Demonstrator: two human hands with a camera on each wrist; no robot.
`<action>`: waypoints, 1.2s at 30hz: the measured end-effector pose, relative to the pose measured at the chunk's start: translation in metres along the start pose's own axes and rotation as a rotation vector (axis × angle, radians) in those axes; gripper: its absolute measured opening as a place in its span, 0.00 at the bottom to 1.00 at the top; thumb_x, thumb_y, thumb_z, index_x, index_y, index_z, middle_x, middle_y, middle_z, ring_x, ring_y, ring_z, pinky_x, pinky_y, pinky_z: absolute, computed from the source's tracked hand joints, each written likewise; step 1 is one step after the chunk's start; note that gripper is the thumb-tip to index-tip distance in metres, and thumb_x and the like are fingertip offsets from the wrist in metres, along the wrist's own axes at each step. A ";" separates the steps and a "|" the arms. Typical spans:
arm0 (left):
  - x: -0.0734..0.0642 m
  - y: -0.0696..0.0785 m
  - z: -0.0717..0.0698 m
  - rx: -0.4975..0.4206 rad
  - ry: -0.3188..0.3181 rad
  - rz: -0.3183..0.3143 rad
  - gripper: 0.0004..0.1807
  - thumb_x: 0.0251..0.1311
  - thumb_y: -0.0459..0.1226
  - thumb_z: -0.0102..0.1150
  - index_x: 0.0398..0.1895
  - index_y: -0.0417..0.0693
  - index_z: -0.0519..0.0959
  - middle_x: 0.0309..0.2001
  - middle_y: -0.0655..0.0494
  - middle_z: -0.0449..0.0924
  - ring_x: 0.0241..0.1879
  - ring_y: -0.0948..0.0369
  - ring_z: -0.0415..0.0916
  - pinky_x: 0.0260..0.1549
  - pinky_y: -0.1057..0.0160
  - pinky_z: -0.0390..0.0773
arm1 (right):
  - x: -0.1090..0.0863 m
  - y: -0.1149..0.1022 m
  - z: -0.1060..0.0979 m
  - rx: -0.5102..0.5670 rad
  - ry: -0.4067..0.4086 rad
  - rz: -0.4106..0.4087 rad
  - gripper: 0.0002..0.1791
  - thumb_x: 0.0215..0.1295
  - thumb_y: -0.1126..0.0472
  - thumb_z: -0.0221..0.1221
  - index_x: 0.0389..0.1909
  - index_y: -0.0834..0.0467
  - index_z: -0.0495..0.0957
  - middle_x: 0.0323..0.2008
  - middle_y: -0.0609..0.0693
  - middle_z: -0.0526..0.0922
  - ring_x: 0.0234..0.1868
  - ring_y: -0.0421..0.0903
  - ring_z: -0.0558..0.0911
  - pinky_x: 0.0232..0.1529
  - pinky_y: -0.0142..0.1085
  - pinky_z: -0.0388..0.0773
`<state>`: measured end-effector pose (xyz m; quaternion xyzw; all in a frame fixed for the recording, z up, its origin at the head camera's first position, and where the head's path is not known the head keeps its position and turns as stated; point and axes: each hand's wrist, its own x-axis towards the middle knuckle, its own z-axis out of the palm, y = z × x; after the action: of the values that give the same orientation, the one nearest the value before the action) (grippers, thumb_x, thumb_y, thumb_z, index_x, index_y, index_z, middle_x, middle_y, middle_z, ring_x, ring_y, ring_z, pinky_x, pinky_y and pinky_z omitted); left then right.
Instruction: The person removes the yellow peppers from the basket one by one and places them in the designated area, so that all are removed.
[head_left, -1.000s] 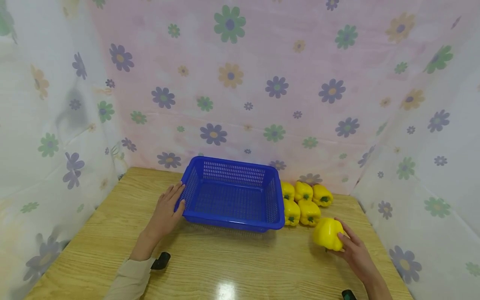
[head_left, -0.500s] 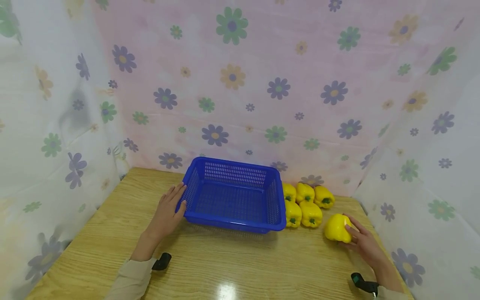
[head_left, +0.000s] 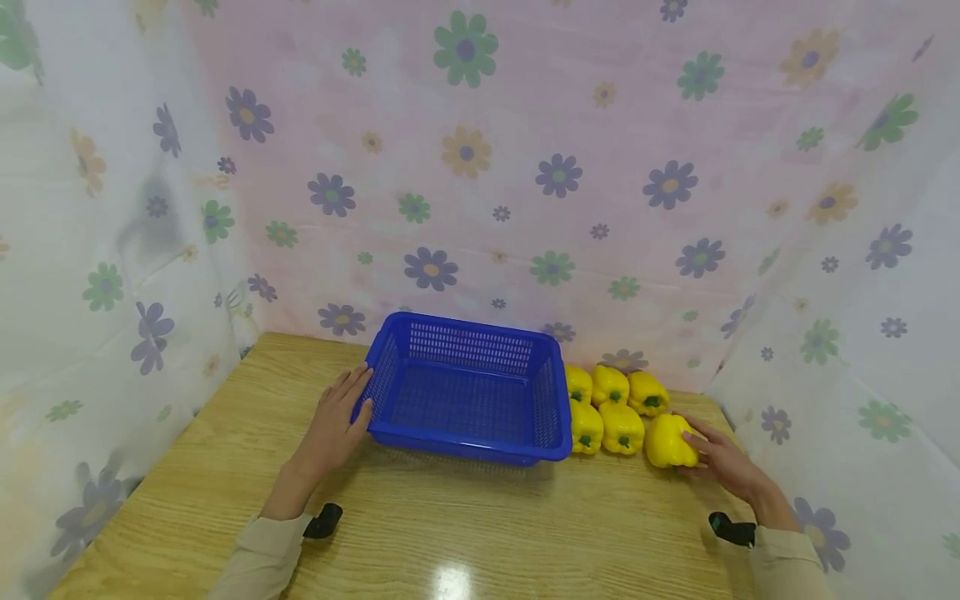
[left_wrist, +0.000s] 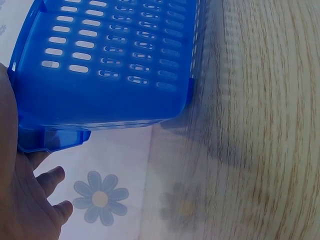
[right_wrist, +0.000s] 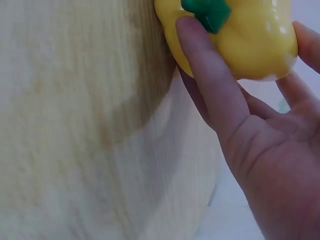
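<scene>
A yellow bell pepper (head_left: 670, 441) with a green stem is held between the fingers and thumb of my right hand (head_left: 723, 462), just right of the group of other peppers. In the right wrist view, this pepper (right_wrist: 250, 42) is low beside the table, and a finger lies along it by the stem. My left hand (head_left: 333, 421) rests against the left end of a blue plastic basket (head_left: 468, 450). From the left wrist, the hand (left_wrist: 25, 195) touches the rim of the basket (left_wrist: 100, 100), with its visible fingers loosely extended.
Several yellow bell peppers (head_left: 622, 427) stand in two rows against the basket's right side, near the back wall. Flower-patterned cloth (head_left: 495, 167) hangs behind and on both sides. The wooden table (head_left: 525, 533) stretches in front of the basket.
My right hand has carried the pepper to the right, then back toward the far side and lower, beside the other peppers. The left hand stays on the basket's end.
</scene>
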<state>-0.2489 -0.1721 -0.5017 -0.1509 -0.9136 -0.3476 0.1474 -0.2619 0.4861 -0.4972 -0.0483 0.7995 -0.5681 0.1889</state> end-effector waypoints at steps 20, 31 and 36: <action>0.001 -0.002 0.000 -0.005 -0.009 -0.010 0.30 0.78 0.39 0.44 0.79 0.38 0.58 0.79 0.40 0.55 0.78 0.36 0.45 0.70 0.26 0.45 | 0.023 -0.021 -0.006 -0.102 -0.100 0.139 0.41 0.85 0.50 0.39 0.80 0.66 0.28 0.75 0.79 0.36 0.75 0.78 0.49 0.60 0.55 0.79; 0.002 -0.004 0.001 0.004 -0.025 -0.012 0.30 0.79 0.41 0.43 0.79 0.39 0.57 0.79 0.41 0.54 0.79 0.37 0.45 0.71 0.27 0.45 | 0.027 -0.031 -0.004 -0.173 -0.115 0.163 0.38 0.85 0.54 0.36 0.78 0.74 0.32 0.74 0.82 0.39 0.72 0.79 0.54 0.61 0.56 0.77; 0.002 -0.005 0.002 0.005 -0.018 -0.007 0.30 0.78 0.40 0.43 0.79 0.39 0.58 0.79 0.40 0.55 0.79 0.37 0.45 0.71 0.27 0.45 | 0.027 -0.029 -0.003 -0.181 -0.100 0.164 0.39 0.85 0.53 0.36 0.77 0.77 0.34 0.72 0.83 0.44 0.69 0.76 0.64 0.60 0.55 0.79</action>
<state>-0.2529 -0.1742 -0.5049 -0.1506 -0.9164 -0.3442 0.1382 -0.2917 0.4710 -0.4756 -0.0279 0.8383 -0.4731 0.2695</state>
